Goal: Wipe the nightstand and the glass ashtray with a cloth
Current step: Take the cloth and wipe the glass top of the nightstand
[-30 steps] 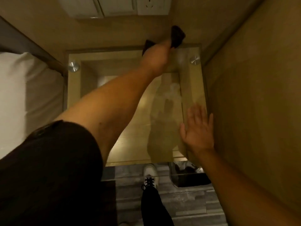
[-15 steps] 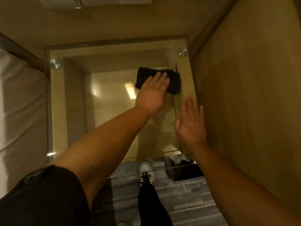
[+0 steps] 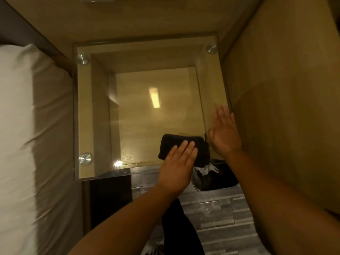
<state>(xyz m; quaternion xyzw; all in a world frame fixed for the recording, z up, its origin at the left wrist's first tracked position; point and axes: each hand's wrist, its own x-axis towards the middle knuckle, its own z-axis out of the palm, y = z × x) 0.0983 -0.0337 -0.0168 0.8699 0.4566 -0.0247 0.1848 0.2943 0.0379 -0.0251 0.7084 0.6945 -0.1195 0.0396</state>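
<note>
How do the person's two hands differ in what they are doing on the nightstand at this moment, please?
The left hand lies flat, palm down, pressing the black cloth onto the glass top; the right hand has no cloth under it. The left hand is at the front edge, while the right hand sits at the right edge beside the wall panel. Both are open with the fingers extended, and neither grips anything.

1. Setting was a bedroom, hotel-like.
2. A bed (image 3: 27, 144) with white bedding stood just beside a glass-topped nightstand (image 3: 84, 111).
3. Beige wall panels (image 3: 285, 89) enclosed the corner; grey plank floor (image 3: 217, 208) lay below.
</note>
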